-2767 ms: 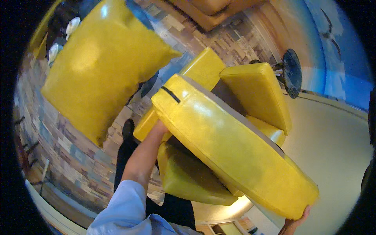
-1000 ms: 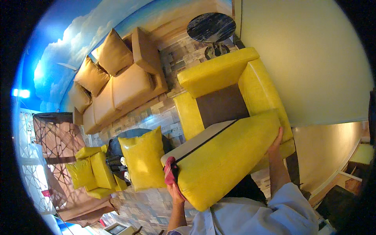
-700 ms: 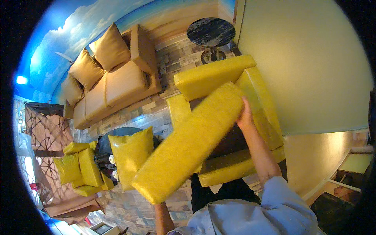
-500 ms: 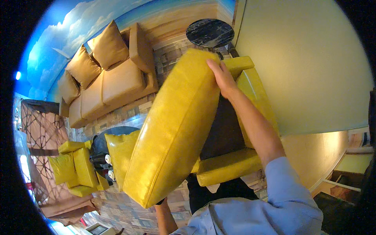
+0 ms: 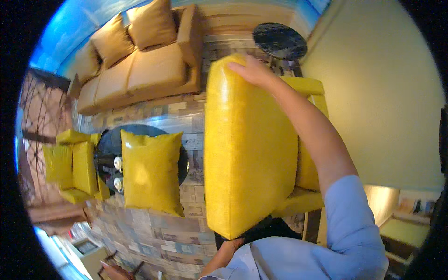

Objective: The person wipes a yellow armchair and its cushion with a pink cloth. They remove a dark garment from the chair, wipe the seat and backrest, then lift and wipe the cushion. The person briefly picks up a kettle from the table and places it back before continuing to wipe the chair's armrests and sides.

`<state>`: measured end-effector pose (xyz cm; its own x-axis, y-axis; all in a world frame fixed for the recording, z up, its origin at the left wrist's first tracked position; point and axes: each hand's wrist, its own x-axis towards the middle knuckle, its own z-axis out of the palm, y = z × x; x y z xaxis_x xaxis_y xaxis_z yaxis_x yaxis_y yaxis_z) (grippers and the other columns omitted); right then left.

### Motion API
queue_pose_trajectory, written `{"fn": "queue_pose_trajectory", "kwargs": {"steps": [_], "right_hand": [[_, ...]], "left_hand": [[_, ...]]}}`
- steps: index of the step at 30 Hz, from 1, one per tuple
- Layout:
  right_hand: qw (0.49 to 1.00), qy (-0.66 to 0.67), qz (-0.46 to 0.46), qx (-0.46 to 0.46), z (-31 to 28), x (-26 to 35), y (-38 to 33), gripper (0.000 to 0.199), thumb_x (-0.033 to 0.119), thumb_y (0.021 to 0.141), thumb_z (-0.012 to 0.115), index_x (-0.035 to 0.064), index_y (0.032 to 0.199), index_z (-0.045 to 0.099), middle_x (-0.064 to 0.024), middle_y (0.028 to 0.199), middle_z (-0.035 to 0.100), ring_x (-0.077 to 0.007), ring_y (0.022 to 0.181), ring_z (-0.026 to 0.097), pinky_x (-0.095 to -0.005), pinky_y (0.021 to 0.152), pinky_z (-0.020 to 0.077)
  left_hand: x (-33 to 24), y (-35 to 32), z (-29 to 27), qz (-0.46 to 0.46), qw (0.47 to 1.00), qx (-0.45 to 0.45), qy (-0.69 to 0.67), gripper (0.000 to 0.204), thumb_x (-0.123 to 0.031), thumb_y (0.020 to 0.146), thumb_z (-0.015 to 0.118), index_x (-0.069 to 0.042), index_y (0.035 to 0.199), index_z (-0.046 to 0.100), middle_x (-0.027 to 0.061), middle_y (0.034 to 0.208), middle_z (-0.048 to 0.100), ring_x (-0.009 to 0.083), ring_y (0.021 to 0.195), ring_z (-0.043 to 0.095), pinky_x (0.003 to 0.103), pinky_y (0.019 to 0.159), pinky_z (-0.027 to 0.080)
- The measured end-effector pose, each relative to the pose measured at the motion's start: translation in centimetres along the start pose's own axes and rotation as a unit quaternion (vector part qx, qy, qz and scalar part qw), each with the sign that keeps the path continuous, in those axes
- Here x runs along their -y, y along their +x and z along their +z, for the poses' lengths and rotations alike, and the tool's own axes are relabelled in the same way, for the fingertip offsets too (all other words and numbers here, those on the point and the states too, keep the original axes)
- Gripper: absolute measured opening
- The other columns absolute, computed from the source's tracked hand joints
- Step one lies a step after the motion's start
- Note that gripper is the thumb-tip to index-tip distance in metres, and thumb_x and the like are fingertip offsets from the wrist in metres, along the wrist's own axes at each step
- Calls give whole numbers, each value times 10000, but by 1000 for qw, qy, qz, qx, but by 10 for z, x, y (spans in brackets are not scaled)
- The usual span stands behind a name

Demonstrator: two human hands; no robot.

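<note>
A thick yellow leather seat cushion (image 5: 247, 154) stands tilted on edge between my two hands. My right hand (image 5: 254, 71) is closed over its far end, thumb on the narrow side. At the near end my left hand (image 5: 232, 244) holds the bottom corner, its fingers mostly hidden under the cushion. Just right of the cushion is a yellow armchair (image 5: 305, 86), largely covered by the cushion and my right arm. To the left, a yellow throw pillow (image 5: 151, 172) rests on a round dark table (image 5: 185, 156).
White-lidded containers (image 5: 118, 163) stand on the round table beside the pillow. A second yellow armchair (image 5: 83, 165) is at the far left. A tan sofa (image 5: 140, 74) with pillows lines the back. A small black round table (image 5: 280, 41) stands near the pale wall (image 5: 373, 98).
The cushion has swung from a slant to nearly straight in my view and now covers much of the right armchair's seat. Both hands still hold it. The throw pillow shows fully now.
</note>
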<state>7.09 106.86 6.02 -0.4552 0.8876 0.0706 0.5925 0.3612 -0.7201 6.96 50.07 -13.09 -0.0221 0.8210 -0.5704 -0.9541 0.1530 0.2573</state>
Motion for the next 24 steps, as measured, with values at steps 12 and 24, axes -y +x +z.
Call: {"fn": "queue_pose_trajectory", "kwargs": {"steps": [12,24], "right_hand": [[907,326,263,-42,-85,-165,-72,577,480,994,551,32,1356,584,-136,1339,623,-267,1174,607,-391,973,505],[902,-420,90,41,-107,-98,-240,1005,329,837,813,55,1621,247,-248,1695,156,-442,1556,186,-577,1219,276]], "left_hand": [[113,31,-15,-18,953,143,265,533,-376,1052,558,-93,1500,504,99,1409,630,253,1294,579,429,1155,416],[22,103,10,262,821,334,381,723,-388,854,844,-177,1471,533,167,1437,602,343,1300,600,496,1075,469]]}}
